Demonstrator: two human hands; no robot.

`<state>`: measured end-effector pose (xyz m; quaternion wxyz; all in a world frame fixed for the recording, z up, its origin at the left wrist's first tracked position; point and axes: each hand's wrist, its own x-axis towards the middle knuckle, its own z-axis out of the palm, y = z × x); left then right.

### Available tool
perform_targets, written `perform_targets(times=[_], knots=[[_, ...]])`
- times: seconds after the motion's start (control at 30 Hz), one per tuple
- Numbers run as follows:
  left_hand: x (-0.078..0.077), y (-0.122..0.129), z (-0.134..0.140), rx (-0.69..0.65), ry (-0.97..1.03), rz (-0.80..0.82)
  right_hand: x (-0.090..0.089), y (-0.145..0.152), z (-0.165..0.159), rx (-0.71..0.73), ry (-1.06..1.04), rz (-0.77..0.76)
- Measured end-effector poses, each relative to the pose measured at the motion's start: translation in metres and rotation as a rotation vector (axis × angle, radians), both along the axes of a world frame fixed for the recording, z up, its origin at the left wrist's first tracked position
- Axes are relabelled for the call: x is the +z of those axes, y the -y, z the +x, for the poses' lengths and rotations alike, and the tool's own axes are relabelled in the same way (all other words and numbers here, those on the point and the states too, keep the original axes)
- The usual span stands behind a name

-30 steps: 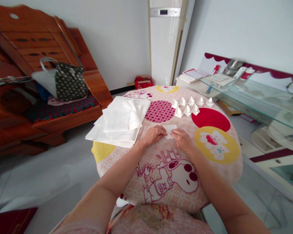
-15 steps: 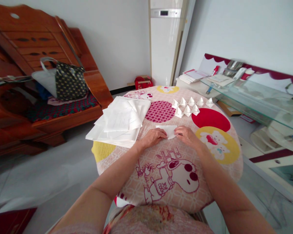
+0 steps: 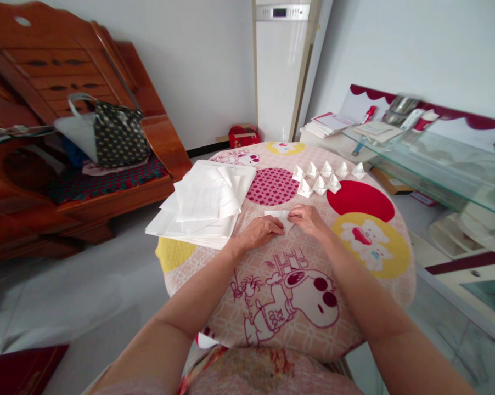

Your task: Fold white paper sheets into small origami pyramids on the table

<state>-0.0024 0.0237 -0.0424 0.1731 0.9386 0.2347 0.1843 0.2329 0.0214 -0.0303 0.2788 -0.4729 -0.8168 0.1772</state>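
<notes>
A small folded sheet of white paper lies on the patterned tablecloth in the middle of the round table. My left hand rests on its left part, fingers curled over the lower edge. With closed fingers, my right hand pinches the right corner, folded inward. Beyond my hands stand several folded white paper boats in two rows. A loose stack of white paper sheets, some with faint writing, lies left of my left hand.
A wooden bench with a dark patterned bag stands at the left. To the right is a glass-shelved cabinet bearing papers, cups and a red item. A tall white air conditioner stands behind the table.
My right hand has moved left, bringing the right corner of the paper inward. My left hand stays nearly in place. The view has shifted slightly.
</notes>
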Motion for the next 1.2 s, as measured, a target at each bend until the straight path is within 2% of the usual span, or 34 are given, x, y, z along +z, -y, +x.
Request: perform_targets(times=[0.23,0.43,0.83,1.2], knots=[[-0.003,-0.003,-0.001,-0.021,0.049,-0.04,-0.014,0.0,-0.007,-0.071,0.01,0.064],[0.003,0.002,-0.001,0.011,0.01,-0.033,-0.02,-0.002,-0.009,-0.079,0.0,0.093],[0.014,0.011,0.001,-0.021,-0.056,-0.002,-0.013,-0.003,-0.002,-0.045,-0.097,0.042],[0.006,0.009,-0.003,-0.016,-0.018,-0.003,-0.022,-0.008,-0.01,-0.162,-0.113,0.059]])
